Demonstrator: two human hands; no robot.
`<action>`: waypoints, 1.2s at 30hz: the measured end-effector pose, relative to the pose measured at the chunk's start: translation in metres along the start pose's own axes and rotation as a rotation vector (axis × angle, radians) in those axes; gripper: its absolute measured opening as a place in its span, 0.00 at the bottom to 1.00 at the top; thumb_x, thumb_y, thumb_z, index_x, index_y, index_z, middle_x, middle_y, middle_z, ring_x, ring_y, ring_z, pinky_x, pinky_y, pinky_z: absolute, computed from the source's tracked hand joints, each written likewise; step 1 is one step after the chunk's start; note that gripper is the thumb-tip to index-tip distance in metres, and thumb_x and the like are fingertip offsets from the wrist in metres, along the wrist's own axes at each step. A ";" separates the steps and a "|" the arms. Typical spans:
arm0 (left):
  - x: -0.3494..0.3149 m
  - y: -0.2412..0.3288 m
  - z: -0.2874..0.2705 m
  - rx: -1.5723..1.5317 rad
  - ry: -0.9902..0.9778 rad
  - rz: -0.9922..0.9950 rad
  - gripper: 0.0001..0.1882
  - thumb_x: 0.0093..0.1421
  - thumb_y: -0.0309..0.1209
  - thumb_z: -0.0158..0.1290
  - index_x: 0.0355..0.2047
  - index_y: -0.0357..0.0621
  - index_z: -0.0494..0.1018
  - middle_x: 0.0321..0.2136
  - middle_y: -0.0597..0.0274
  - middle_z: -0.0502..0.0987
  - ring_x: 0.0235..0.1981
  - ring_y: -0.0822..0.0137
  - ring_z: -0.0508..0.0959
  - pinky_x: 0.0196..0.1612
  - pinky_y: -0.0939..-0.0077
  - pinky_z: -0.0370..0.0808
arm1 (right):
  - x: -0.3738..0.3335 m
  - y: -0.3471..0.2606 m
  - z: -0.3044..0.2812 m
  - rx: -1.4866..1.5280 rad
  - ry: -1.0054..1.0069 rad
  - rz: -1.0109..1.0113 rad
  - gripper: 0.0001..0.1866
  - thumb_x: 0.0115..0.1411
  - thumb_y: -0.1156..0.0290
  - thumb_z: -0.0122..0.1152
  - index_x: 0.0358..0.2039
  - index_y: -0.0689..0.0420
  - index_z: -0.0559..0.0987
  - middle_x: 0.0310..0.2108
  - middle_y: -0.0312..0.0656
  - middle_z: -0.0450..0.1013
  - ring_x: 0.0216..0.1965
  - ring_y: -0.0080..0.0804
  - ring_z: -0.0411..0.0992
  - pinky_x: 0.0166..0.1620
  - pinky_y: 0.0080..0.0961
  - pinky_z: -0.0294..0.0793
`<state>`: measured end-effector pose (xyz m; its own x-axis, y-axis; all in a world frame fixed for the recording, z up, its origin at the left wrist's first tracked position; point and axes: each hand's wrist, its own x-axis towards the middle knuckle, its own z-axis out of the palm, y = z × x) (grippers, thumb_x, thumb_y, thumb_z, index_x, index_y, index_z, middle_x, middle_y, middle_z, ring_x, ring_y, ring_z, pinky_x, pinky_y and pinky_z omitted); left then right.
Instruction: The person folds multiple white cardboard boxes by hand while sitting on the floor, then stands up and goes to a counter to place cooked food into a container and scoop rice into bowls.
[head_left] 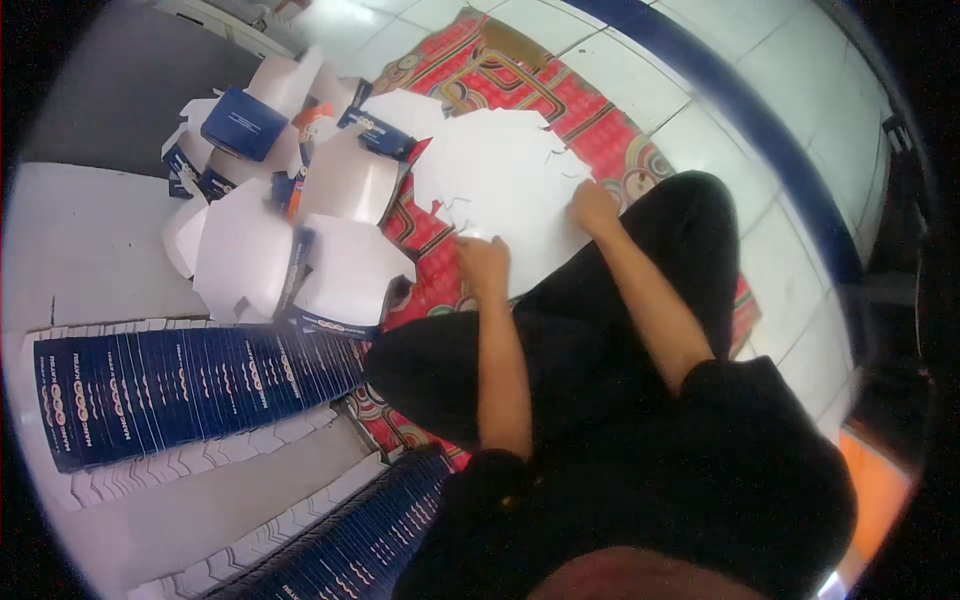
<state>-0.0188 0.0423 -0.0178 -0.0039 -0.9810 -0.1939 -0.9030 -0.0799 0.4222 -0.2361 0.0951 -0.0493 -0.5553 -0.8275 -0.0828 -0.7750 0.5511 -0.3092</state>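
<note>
A white die-cut cardboard box blank (505,185), its inner side facing up, lies spread out in front of my crossed legs. Slots and cut flaps show along its left and right edges. My left hand (484,266) has its fingers closed on the near left edge of the blank. At the right edge my right hand (594,208) grips the cardboard, fingers bent around a flap. Several folded white and dark blue boxes, among them one open box (350,180), are heaped just left of the blank.
A long row of flat dark blue box blanks (190,385) stands packed at the left, and a second row (350,535) lies nearer me. Beneath my legs is a red patterned mat (430,265). White floor tiles (640,85) lie beyond it, crossed by a blue band (745,115).
</note>
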 end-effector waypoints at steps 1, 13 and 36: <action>0.005 -0.013 0.003 0.055 0.135 0.025 0.39 0.56 0.40 0.60 0.57 0.21 0.58 0.50 0.29 0.70 0.53 0.40 0.73 0.56 0.52 0.72 | -0.003 -0.023 -0.014 0.032 -0.068 0.005 0.14 0.58 0.68 0.52 0.39 0.63 0.80 0.39 0.54 0.77 0.44 0.50 0.78 0.42 0.45 0.80; 0.023 -0.014 -0.003 -0.283 -0.065 -0.028 0.26 0.57 0.31 0.57 0.53 0.29 0.69 0.50 0.41 0.75 0.50 0.47 0.77 0.54 0.58 0.72 | 0.003 -0.022 -0.020 0.204 -0.114 0.199 0.29 0.53 0.58 0.65 0.50 0.63 0.71 0.55 0.61 0.67 0.56 0.59 0.68 0.52 0.54 0.72; 0.001 0.018 0.017 -0.249 -0.013 0.200 0.37 0.65 0.40 0.48 0.64 0.22 0.52 0.58 0.28 0.65 0.56 0.39 0.71 0.61 0.56 0.67 | -0.009 -0.046 -0.021 0.259 -0.155 -0.156 0.20 0.57 0.59 0.59 0.46 0.58 0.77 0.44 0.53 0.75 0.47 0.52 0.74 0.50 0.47 0.74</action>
<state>-0.0425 0.0434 -0.0258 -0.1781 -0.9793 -0.0960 -0.7511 0.0722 0.6563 -0.2016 0.0794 -0.0139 -0.3682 -0.9172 -0.1523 -0.7338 0.3873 -0.5581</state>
